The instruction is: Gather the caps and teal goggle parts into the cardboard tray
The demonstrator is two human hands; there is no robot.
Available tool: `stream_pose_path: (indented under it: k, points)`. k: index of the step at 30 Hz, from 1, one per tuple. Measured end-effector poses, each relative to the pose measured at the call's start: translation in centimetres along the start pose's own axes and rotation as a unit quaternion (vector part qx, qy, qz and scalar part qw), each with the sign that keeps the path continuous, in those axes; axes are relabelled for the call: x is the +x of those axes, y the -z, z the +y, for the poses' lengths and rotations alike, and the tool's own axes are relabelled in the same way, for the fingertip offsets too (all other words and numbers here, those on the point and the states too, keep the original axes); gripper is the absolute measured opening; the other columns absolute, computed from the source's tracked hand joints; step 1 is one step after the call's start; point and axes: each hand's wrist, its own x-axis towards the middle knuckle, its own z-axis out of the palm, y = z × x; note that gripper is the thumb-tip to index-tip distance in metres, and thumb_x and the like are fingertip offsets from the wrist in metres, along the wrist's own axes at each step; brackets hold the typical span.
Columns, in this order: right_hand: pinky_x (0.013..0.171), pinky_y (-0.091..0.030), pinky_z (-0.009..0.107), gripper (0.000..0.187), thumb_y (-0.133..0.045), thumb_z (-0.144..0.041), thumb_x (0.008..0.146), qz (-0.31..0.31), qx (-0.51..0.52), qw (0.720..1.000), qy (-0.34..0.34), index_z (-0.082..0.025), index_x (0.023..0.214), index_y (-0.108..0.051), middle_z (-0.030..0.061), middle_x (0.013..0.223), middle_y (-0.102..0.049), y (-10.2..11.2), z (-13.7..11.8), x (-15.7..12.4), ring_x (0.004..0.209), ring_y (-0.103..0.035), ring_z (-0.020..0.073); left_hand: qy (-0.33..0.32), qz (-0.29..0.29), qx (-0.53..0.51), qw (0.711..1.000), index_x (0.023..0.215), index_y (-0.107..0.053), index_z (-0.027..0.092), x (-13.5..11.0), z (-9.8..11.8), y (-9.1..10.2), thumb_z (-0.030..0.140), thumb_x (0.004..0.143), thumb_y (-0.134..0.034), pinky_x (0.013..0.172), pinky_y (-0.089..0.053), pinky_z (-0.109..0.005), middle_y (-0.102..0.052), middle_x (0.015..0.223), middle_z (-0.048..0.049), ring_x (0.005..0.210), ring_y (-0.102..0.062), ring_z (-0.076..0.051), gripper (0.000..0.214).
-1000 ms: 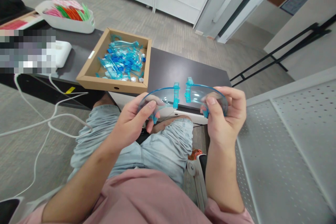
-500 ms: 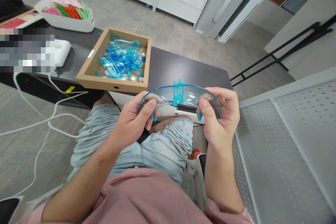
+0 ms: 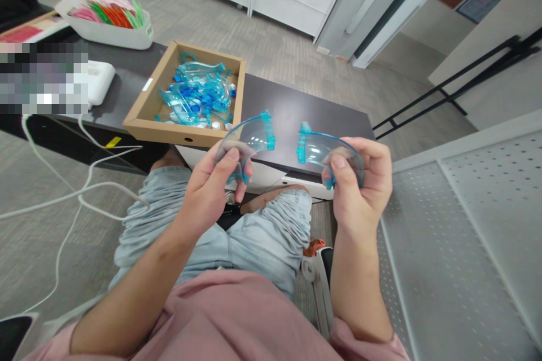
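Note:
Between thumb and fingers, my left hand (image 3: 215, 177) pinches a curved, see-through blue plastic piece (image 3: 259, 134) with a notched turquoise end. My right hand (image 3: 358, 180) pinches a similar curved blue plastic piece (image 3: 313, 146), its notched end turned toward the first one. A gap separates the two notched ends. Both pieces are held in the air above my lap, near the front edge of the dark table (image 3: 313, 104). Fingers partly cover the outer ends of both pieces. Just beyond my left hand, a cardboard box (image 3: 146, 104) holds several clear blue parts and small blue and white pieces.
A white basket (image 3: 114, 36) with colourful strips stands at the table's far left. Close to it lies a white device (image 3: 101, 84). White cables (image 3: 91, 186) hang at the left. A perforated panel (image 3: 466, 225) stands close on my right.
The two curved pieces have come apart at the middle, where their notched ends were side by side. My left hand has shifted slightly left, my right hand slightly right.

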Motion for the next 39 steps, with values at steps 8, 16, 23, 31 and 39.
stream_pose_path:
  k: [8, 16, 23, 31, 39]
  points:
    - [0.075, -0.070, 0.030, 0.021, -0.093, -0.030, 0.102, 0.035, 0.065, 0.997, -0.022, -0.042, 0.118, -0.090, -0.0075, 0.100, -0.081, -0.6, 0.6, 0.5, 0.082, -0.075, 0.0142, -0.001, 0.011, -0.053, 0.999, 0.106, -0.078, 0.026, 0.8, -0.1, 0.1, 0.060, 0.100, -0.085, 0.071, -0.067, -0.036, -0.077, 0.098, 0.0014, 0.065, -0.065, -0.013, 0.034]
    - [0.085, -0.071, 0.029, 0.023, -0.097, -0.026, 0.092, 0.081, 0.084, 0.992, -0.042, -0.035, 0.111, -0.089, -0.0058, 0.104, -0.085, -0.6, 1.6, 0.9, 0.085, -0.080, 0.0130, 0.033, -0.029, -0.048, 0.998, 0.109, -0.080, 0.028, 0.5, -0.2, 0.4, 0.062, 0.097, -0.093, 0.083, -0.070, -0.037, -0.073, 0.088, 0.0042, 0.074, -0.075, -0.016, 0.038]
    - [0.080, -0.070, 0.032, 0.022, -0.096, -0.028, 0.090, 0.063, 0.101, 0.992, -0.051, -0.032, 0.106, -0.082, -0.0071, 0.088, -0.080, -1.0, 1.2, 1.1, 0.082, -0.082, 0.0160, 0.017, -0.050, -0.077, 0.996, 0.120, -0.082, 0.028, 0.5, -0.1, 0.5, 0.068, 0.094, -0.096, 0.075, -0.068, -0.033, -0.074, 0.096, 0.0035, 0.066, -0.068, -0.011, 0.049]
    - [0.079, -0.075, 0.035, 0.038, -0.093, -0.030, 0.096, 0.005, 0.108, 0.992, -0.067, -0.040, 0.128, -0.075, -0.0080, 0.099, -0.081, -0.6, 1.8, 0.9, 0.074, -0.076, 0.0137, 0.006, -0.040, -0.023, 0.999, 0.117, -0.079, 0.028, 0.7, -0.1, 0.4, 0.069, 0.091, -0.097, 0.064, -0.063, -0.030, -0.073, 0.092, 0.0048, 0.060, -0.063, -0.009, 0.051]
    - [0.084, -0.075, 0.038, 0.041, -0.090, -0.039, 0.102, -0.030, 0.079, 0.995, -0.048, -0.044, 0.139, -0.072, -0.0038, 0.106, -0.079, 0.7, 4.1, 1.3, 0.082, -0.074, 0.0168, -0.007, -0.040, 0.114, 0.993, 0.120, -0.074, 0.029, 1.2, -1.3, 0.8, 0.063, 0.092, -0.096, 0.074, -0.065, -0.032, -0.076, 0.091, 0.0036, 0.074, -0.071, -0.015, 0.049]
